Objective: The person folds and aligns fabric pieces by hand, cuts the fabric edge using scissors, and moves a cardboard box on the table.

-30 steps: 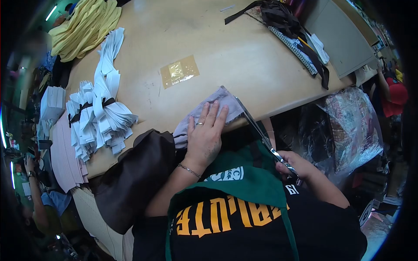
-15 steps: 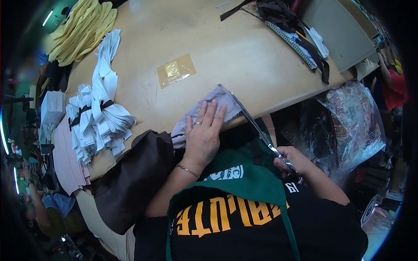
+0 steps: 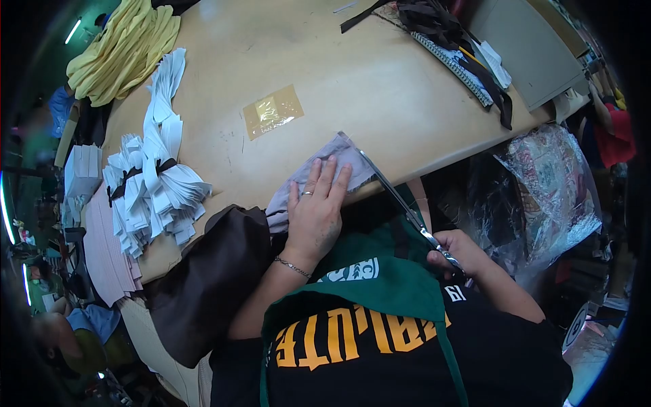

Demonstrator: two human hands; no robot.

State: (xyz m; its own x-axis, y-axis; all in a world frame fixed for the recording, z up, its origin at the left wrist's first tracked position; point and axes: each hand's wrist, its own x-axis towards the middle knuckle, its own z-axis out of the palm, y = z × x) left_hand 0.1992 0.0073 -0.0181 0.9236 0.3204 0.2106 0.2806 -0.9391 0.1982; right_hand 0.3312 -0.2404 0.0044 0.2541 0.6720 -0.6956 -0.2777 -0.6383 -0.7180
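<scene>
A folded piece of lilac-grey cloth (image 3: 288, 199) lies at the table's near edge. My left hand (image 3: 317, 214) presses flat on it, fingers stretched out, a ring and a bracelet showing. My right hand (image 3: 458, 252) is closed around the handles of long metal scissors (image 3: 401, 202). Their blades reach up and left, the tip at the cloth's right edge close to its upper corner. Dark brown material (image 3: 213, 271) hangs over the table edge by my left forearm.
On the table (image 3: 380, 88) are tied white strips (image 3: 152, 190), a yellow cloth bundle (image 3: 125, 51), a taped brown patch (image 3: 274, 112) and a spiral notebook (image 3: 451, 64) under dark straps. Plastic-wrapped fabric (image 3: 553, 193) stands at right. Another person (image 3: 64, 339) is at lower left.
The scissors have drawn back a little toward me, their tip moving down and right from the cloth's corner. My left hand stays in place. The person at lower left has shifted.
</scene>
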